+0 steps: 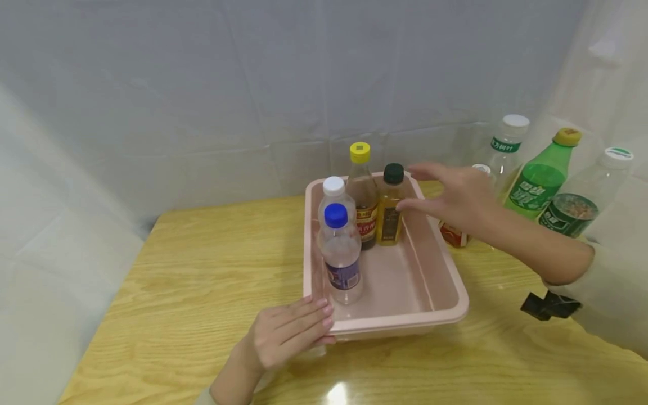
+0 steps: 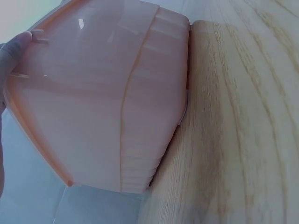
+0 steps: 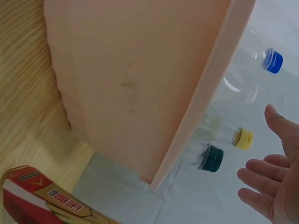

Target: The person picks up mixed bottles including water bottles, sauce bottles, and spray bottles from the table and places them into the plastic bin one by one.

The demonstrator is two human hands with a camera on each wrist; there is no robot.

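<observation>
A pink plastic basin (image 1: 385, 323) stands on the wooden table. At its near left corner my left hand (image 1: 291, 332) holds the rim, fingers lying over the top and the thumb (image 2: 17, 46) against the outside below it. Inside stand a clear bottle with a blue cap (image 1: 344, 253), a white-capped bottle (image 1: 333, 188), a yellow-capped vinegar bottle (image 1: 365, 216) and an oil bottle with a dark green cap (image 1: 390, 219). Beside the oil bottle is my right hand (image 1: 458, 194), thumb and fingers spread; in the right wrist view this hand (image 3: 275, 172) is apart from the bottles.
Right of the basin stand a green soda bottle (image 1: 539, 180), a clear bottle with a green label (image 1: 506, 143) and a clear white-capped bottle (image 1: 582, 202). A red and gold box (image 3: 42, 196) is near the basin's right side. Pale sheeting (image 1: 202, 112) hangs behind the table.
</observation>
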